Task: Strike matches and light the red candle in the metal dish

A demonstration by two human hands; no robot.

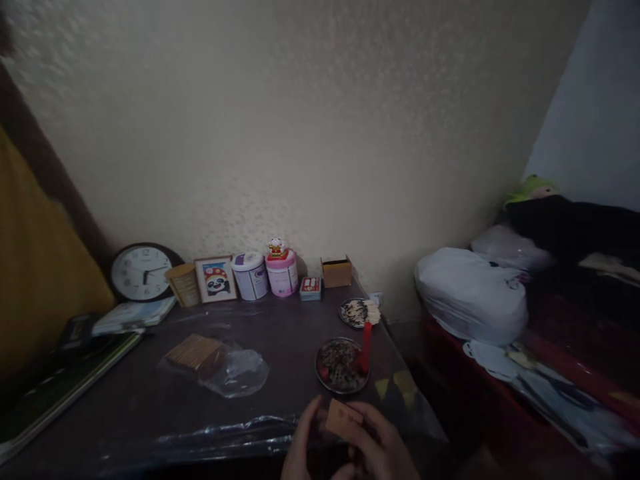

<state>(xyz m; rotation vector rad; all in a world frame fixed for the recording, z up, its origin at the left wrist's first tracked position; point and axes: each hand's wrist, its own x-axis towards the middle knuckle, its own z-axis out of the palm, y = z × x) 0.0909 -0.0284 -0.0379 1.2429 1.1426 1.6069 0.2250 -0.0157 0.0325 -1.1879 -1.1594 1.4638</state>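
Gently, with the thin walls spared

Right by the front edge of the dark, plastic-covered surface point(295, 340), to the right of that edge's middle, is a small tan box-like piece with reddish marks on its face point(341, 419). The bare right hand point(387, 443) has its grip closed on the piece, with fingers lying across its right side and lower face. The bare left hand point(300, 447) is just beside the opposite side; whether its grip is together or apart, or presses on the piece at all, I cannot tell, since the lower fingers are dim and overlapping.

Such a piece looks light and probably made of card, so firm squeezing could well dent it. Good handling would mean light fingertip pressure near the corners, where walls are stiffest, the left hand steadying while the right does the finer work. It is tilted, so levelling it would help if anything loose lies inside; that cannot be seen.

Elbow room matters too. Just beyond the hands, near the surface's right edge, sits the round metal plate of dark, speckled bits point(342, 391), with a bright red stick-like object point(367, 343) sticking up at its right side. Small wrist movements, made on the near side of that plate, would avoid knocking either.
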